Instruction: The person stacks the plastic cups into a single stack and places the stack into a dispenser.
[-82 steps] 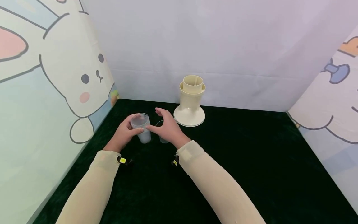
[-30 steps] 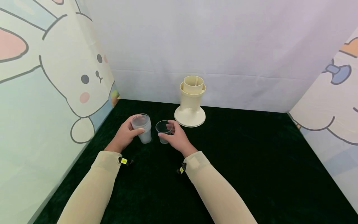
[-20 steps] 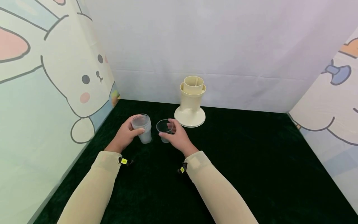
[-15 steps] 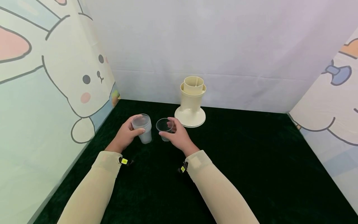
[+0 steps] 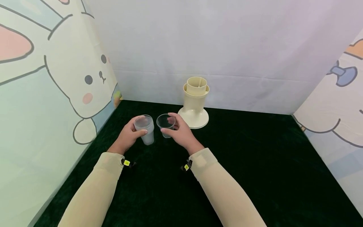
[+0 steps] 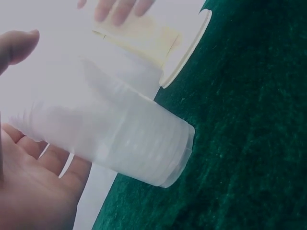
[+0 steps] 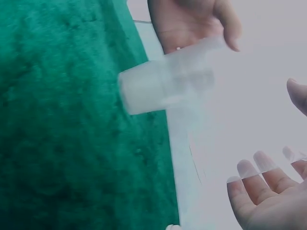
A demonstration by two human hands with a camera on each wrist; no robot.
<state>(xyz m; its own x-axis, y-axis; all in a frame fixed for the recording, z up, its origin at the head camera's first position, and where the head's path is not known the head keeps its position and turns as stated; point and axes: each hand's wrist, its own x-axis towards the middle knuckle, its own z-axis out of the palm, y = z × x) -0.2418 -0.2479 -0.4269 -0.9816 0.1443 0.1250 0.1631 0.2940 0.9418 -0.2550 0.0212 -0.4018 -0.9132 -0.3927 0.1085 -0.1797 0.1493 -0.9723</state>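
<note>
L hand (image 5: 128, 136) grips stack of cups (image 5: 144, 128), upright on green cloth (image 5: 255, 164), approx. centre-left. R hand (image 5: 181, 134), fingers curled, pinches single clear cup (image 5: 165, 125), just beside stack at its 3 o'clock. Cream holder (image 5: 195, 102) at 1 o'clock, near back wall.

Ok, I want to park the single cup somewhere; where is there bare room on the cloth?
Bare green cloth runs right of the cream stand to the right wall, and near the sleeves. Crowded: left hand on stacked cups, right hand holding the clear cup.
</note>
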